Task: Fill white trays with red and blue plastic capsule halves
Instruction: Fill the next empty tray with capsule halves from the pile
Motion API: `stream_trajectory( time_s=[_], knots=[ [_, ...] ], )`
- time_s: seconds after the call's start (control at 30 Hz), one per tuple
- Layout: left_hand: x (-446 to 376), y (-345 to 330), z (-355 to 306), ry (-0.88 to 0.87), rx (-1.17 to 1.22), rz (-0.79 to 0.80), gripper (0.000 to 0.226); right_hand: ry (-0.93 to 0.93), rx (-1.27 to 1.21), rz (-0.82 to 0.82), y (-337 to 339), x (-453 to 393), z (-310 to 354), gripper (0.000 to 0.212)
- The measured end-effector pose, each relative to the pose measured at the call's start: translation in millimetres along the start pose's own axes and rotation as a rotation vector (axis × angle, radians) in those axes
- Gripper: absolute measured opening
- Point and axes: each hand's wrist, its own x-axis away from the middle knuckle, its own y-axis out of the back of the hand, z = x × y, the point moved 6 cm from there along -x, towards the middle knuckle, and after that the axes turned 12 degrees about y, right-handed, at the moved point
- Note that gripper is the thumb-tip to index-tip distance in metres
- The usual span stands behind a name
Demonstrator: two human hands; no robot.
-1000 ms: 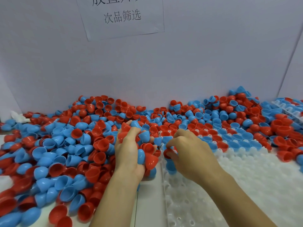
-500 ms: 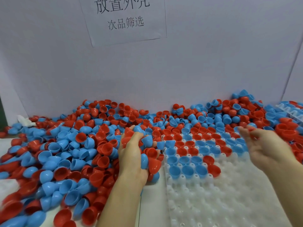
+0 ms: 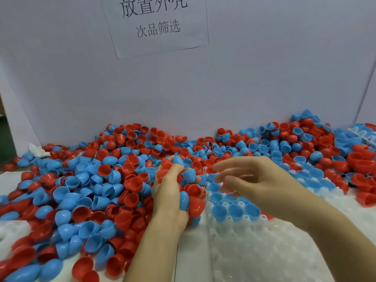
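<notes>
A big heap of red and blue capsule halves point(image 3: 105, 180) covers the table's left and back. A white tray point(image 3: 254, 251) with round pockets lies at the right front, its far rows filled with blue halves point(image 3: 234, 210) and some red ones. My left hand point(image 3: 168, 196) grips a handful of red and blue halves beside the tray's left edge. Blurred by motion, my right hand point(image 3: 256, 180) hovers over the tray's filled rows, its fingers spread and pointing left toward that handful, holding nothing that I can see.
A grey partition wall point(image 3: 264, 78) with a paper sign point(image 3: 156, 23) stands behind the heap. Another white tray point(image 3: 364, 135) sits half buried at the far right. A white scrap point(image 3: 38, 150) lies at the back left, and white foam point(image 3: 12, 231) at the left front.
My right hand swung from the left tray edge out to the right, then back left over the filled rows. My left hand stayed put with its handful. The camera tilted down.
</notes>
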Motion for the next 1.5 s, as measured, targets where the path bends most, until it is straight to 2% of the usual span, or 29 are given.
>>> stream_trajectory(
  time_s=[0.07,0.23,0.3,0.37,0.57,0.7,0.83,0.9,0.93,1.03,1.13,1.2,1.27,1.37,1.5],
  knots=[
    [2,-4,2,0.041,0.003,0.032,0.008,-0.042,0.122,-0.073,7,0,-12,0.026],
    [8,-19,7,0.105,-0.098,0.242,0.023,0.054,0.051,-0.269,3,-6,-22,0.02],
    [12,-26,8,0.086,-0.147,0.314,0.015,0.087,0.075,-0.272,-2,-8,-20,0.018],
    [13,-30,11,0.07,-0.169,0.356,0.019,0.089,0.095,-0.225,-8,-9,-20,0.016],
    [8,-29,14,0.08,-0.186,0.347,0.018,0.076,0.252,-0.113,-11,-7,-24,0.006],
    [8,-27,13,0.102,-0.152,0.325,0.028,0.113,0.258,-0.177,-7,-6,-22,0.016],
    [2,-18,9,0.051,-0.063,0.239,0.014,0.094,0.188,-0.249,1,-6,-25,0.019],
    [1,-17,10,0.05,-0.045,0.218,0.02,0.094,0.185,-0.27,0,-6,-25,0.017],
    [3,-18,11,0.064,-0.051,0.221,0.024,0.096,0.204,-0.252,-3,-7,-24,0.016],
    [2,-19,14,0.079,-0.055,0.201,0.014,0.11,0.279,-0.131,-14,-7,-25,0.013],
    [1,-18,13,0.062,-0.073,0.188,0.012,0.126,0.246,-0.078,-14,-7,-26,0.012],
    [1,-18,14,0.054,-0.111,0.184,0.019,0.137,0.224,-0.107,-11,-8,-26,0.02],
    [3,-19,14,0.057,-0.136,0.183,0.017,0.135,0.201,-0.162,-8,-7,-25,0.019],
    [3,-20,16,0.058,-0.165,0.182,0.028,0.116,0.183,-0.159,-6,-7,-27,0.017],
    [5,-26,19,0.027,-0.194,0.217,0.011,0.078,0.299,-0.091,-5,-4,-30,0.018]
  ],
)
